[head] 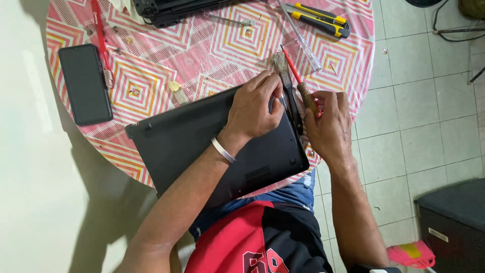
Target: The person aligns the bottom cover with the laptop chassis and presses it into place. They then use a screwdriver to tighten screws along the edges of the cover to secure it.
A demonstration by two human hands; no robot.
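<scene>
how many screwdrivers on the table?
2 clear ones: a red-handled screwdriver lying beside the phone at left, and a clear-handled screwdriver right of centre. A red-shafted tool in the right hand may be a third.

Your only screen is the dark, blank smartphone (85,84), a black rectangle lying on the desk (212,45) well left of your hands. A small white label (438,234) sits on the black box on the floor, right of them.

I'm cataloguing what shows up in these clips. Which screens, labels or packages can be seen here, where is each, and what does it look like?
Phone: left side of the round table, face up, a dark rectangular screen, unlit.
Small label: on the dark box on the floor at lower right, a pale strip.
Laptop: under the left hand, black base facing up, no screen showing.
No packages in view.
</scene>
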